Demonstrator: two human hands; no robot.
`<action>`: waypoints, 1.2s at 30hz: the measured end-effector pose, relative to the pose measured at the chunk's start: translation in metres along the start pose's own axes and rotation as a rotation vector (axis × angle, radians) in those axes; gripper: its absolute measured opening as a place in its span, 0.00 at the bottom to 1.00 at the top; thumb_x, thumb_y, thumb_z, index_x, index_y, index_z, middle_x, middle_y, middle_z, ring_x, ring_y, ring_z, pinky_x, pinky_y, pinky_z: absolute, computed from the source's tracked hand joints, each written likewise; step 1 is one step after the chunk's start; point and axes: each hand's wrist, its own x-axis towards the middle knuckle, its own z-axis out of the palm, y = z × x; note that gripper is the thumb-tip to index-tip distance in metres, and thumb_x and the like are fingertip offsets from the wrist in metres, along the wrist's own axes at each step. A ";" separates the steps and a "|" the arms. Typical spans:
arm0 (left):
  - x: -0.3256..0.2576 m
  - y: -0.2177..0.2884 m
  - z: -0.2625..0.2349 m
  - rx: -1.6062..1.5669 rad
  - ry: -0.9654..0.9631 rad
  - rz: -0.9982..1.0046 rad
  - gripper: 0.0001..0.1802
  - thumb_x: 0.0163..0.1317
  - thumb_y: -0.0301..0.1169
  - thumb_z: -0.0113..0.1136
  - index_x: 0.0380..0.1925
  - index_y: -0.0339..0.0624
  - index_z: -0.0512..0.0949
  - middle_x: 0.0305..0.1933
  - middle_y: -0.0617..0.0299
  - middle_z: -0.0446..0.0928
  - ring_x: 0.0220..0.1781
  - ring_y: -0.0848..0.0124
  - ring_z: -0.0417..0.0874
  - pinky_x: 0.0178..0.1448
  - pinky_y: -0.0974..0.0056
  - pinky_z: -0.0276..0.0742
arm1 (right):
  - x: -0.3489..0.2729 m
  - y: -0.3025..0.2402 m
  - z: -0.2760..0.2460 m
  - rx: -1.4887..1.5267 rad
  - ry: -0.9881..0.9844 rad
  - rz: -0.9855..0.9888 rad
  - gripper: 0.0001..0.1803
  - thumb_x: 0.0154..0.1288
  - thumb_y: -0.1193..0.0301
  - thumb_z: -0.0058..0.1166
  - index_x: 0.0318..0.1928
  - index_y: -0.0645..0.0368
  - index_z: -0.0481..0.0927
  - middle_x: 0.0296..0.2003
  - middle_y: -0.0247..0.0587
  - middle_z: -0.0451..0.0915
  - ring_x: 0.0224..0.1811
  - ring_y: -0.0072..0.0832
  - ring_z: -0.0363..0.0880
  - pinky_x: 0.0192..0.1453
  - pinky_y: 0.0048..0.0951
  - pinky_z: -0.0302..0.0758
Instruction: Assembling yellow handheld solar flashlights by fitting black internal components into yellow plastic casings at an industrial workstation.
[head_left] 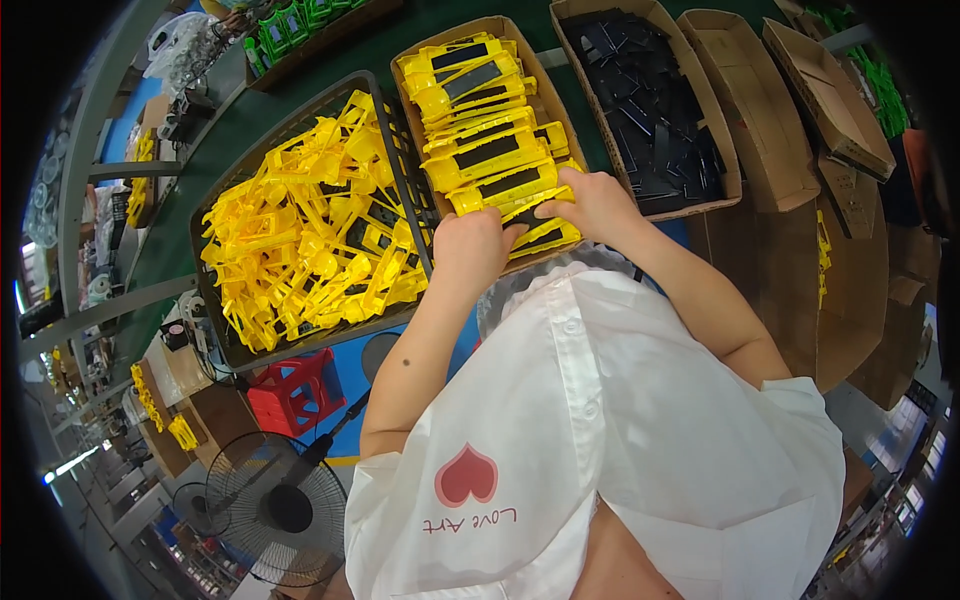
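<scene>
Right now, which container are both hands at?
The cardboard box of aligned yellow parts; the dark crate leftward holds jumbled ones, the carton rightward holds black pieces.

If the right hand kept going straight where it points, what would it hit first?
Probably the nearest yellow parts in the cardboard box, directly ahead of the right hand; exact depth is unclear from this view.

A red plastic stool (272, 402) stood on the blue floor (348, 438) near a black electric fan (288, 508). Green plastic pieces (285, 32) sat together farther back.
</scene>
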 end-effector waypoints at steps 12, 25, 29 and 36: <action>0.030 0.012 0.020 -0.220 0.214 0.087 0.15 0.47 0.41 0.57 0.19 0.40 0.72 0.22 0.52 0.74 0.27 0.56 0.75 0.31 0.58 0.70 | 0.001 0.024 -0.006 0.212 0.028 -0.061 0.31 0.52 0.53 0.53 0.45 0.66 0.61 0.37 0.57 0.74 0.39 0.42 0.75 0.41 0.32 0.70; 0.009 -0.010 0.085 0.103 0.229 0.245 0.31 0.56 0.46 0.45 0.56 0.41 0.56 0.63 0.47 0.46 0.64 0.48 0.46 0.61 0.42 0.44 | 0.010 0.158 -0.005 -0.051 0.522 0.360 0.18 0.50 0.67 0.55 0.39 0.62 0.67 0.35 0.50 0.72 0.41 0.43 0.72 0.43 0.38 0.70; 0.002 -0.047 0.042 -0.032 0.639 0.066 0.29 0.52 0.36 0.53 0.54 0.38 0.60 0.58 0.40 0.54 0.60 0.45 0.52 0.62 0.48 0.45 | 0.010 0.166 -0.006 -0.046 0.483 0.255 0.12 0.52 0.64 0.50 0.32 0.59 0.73 0.33 0.48 0.74 0.38 0.45 0.73 0.39 0.40 0.71; -0.047 -0.194 0.059 0.118 -0.269 -0.314 0.20 0.55 0.39 0.47 0.44 0.38 0.70 0.46 0.44 0.70 0.47 0.48 0.70 0.49 0.54 0.67 | 0.019 0.171 -0.011 -0.137 0.367 0.208 0.15 0.52 0.59 0.49 0.27 0.59 0.75 0.29 0.48 0.75 0.34 0.45 0.74 0.34 0.41 0.70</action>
